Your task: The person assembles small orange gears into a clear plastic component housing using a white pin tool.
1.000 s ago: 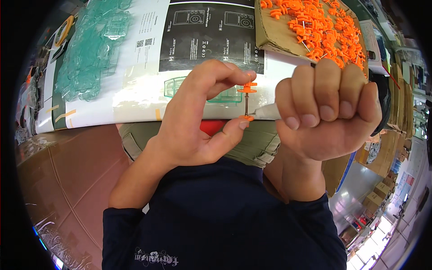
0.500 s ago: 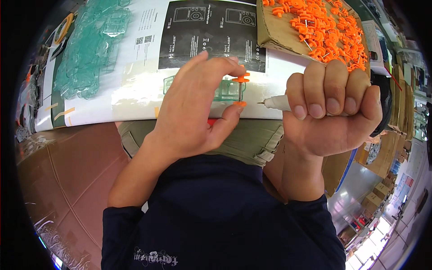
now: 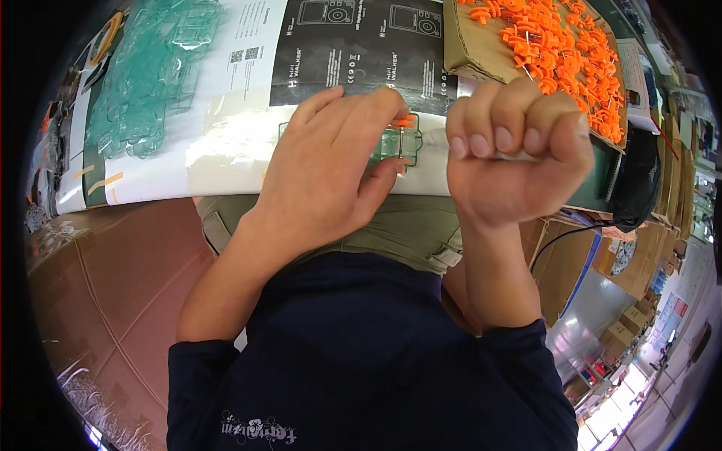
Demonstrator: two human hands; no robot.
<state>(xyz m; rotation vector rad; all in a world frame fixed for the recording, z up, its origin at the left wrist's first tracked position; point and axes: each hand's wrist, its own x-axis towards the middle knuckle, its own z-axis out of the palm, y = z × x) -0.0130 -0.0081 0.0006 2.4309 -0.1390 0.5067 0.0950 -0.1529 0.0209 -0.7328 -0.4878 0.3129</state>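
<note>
My left hand [image 3: 320, 161] reaches over the near edge of the table, thumb and forefinger closed on the two ends of a wheel axle [image 3: 401, 141], a thin metal rod with orange plastic wheels. The axle lies across the right end of a clear green plastic frame [image 3: 386, 147], which my palm and fingers partly cover. To the right, my right hand [image 3: 519, 161] is curled into a fist, knuckles up. The white needle-tipped bottle seen in it earlier is now almost wholly hidden by the fingers; its tip does not show.
A pile of clear green plastic frames [image 3: 143, 83] lies at the far left. A cardboard tray [image 3: 470, 52] of orange wheel axles [image 3: 553, 52] stands at the far right. Scissors with an orange handle [image 3: 105, 37] lie at the left edge. A printed sheet [image 3: 248, 83] covers the table.
My left hand has brought the axle from above the green frame down onto it. My right hand has moved left and slightly up, and the bottle's needle tip has gone out of sight.
</note>
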